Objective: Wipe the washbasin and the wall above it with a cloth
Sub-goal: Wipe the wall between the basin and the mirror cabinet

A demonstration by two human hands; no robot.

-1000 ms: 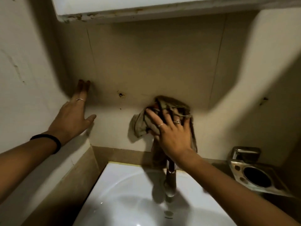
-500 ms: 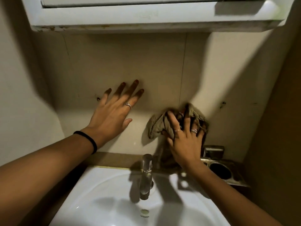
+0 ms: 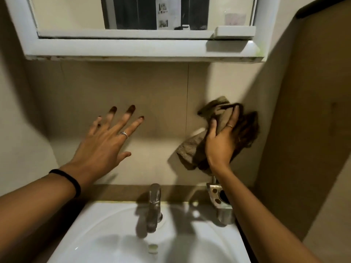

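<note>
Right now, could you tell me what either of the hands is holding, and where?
The right hand presses a crumpled olive-brown cloth to the wall by its bunched middle. The left hand is spread open, holding nothing.

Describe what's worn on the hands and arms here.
Both forearms are bare, no sleeves in view. The left hand has a thin silver ring on one finger and a black band round the wrist. The right hand shows one thin ring. Left fingertips look dark; polish or shadow, can't tell.

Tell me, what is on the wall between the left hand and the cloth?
In the head view, only bare wall lies between the left hand and the cloth; a thin vertical tile joint crosses it.
</note>
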